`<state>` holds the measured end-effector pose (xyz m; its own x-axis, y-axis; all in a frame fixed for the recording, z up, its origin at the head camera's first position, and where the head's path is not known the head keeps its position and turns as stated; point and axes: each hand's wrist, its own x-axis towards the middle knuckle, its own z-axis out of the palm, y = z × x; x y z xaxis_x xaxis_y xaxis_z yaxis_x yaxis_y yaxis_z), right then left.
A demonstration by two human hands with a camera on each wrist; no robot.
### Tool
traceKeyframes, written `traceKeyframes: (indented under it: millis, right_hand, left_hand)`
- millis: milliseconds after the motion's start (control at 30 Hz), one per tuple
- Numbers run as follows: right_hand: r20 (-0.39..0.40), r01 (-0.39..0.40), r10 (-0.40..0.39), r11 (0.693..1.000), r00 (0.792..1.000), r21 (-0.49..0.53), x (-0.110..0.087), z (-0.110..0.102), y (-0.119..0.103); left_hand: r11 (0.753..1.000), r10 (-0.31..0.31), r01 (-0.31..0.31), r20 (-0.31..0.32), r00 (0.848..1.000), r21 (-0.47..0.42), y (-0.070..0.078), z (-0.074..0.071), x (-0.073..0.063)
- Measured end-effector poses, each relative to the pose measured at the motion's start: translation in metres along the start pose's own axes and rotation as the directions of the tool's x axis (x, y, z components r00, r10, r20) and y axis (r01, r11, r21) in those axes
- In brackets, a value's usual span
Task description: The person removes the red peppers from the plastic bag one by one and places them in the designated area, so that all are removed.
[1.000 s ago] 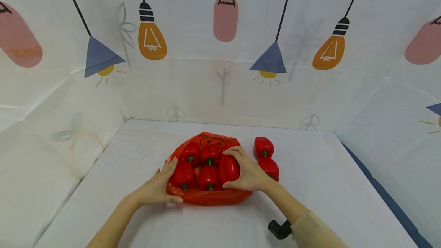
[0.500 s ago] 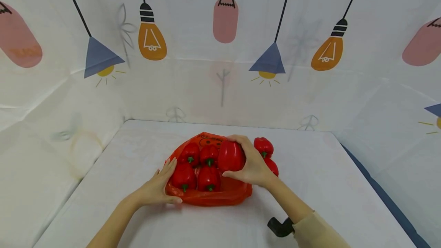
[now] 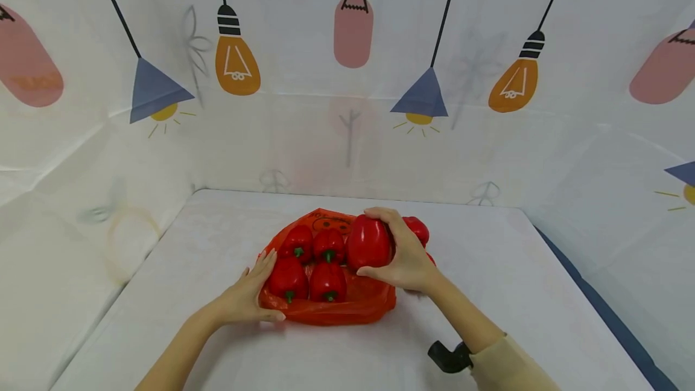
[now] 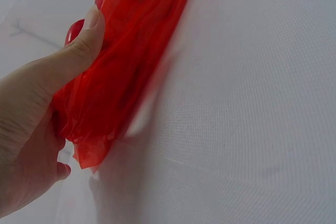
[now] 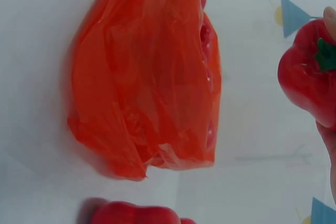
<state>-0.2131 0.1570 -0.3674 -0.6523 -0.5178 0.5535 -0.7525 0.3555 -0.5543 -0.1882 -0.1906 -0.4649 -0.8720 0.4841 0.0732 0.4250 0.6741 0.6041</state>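
An orange-red plastic bag (image 3: 347, 312) lies with its mouth spread, and several red bell peppers (image 3: 289, 277) sit inside it, green stems facing me. My left hand (image 3: 247, 295) holds the bag's left end, thumb along the front and fingers along the side; in the left wrist view the thumb presses on the plastic. Above the bag's right part, my right hand (image 3: 404, 258) grips a red bell pepper (image 3: 368, 243) between thumb and fingers. Its green stem shows in the right wrist view, where the pepper (image 5: 307, 74) is clear of the bag (image 5: 142, 77).
Behind my right hand, partly hidden, more red peppers (image 3: 417, 229) lie on the white table (image 3: 478, 294) to the right of the bag. A black piece (image 3: 449, 358) sits at my right sleeve. White cloth walls with printed lamps (image 3: 238, 65) enclose the table.
My right hand has lifted the pepper from the bag's right side, up and then slightly right. It now covers more of the peppers outside the bag. The left hand has stayed put.
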Motion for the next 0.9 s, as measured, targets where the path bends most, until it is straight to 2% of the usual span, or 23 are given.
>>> traceKeyframes:
  millis: [300, 533, 900]
  right_hand:
    - [-0.049, 0.007, -0.009, 1.0, 0.999, -0.028, -0.009, -0.017, -0.007]
    - [-0.072, 0.007, -0.011, 0.998, 0.997, -0.06, -0.014, -0.036, -0.042]
    - [-0.11, -0.023, 0.01, 0.993, 0.994, -0.119, -0.032, -0.055, -0.045]
  left_hand:
    - [1.0, -0.008, 0.008, 0.006, 1.0, -0.01, 0.003, -0.001, -0.001]
    - [1.0, -0.013, 0.013, 0.01, 1.0, -0.006, 0.003, -0.001, 0.0]
    - [1.0, -0.014, 0.014, 0.012, 1.0, -0.019, 0.005, -0.003, -0.001]
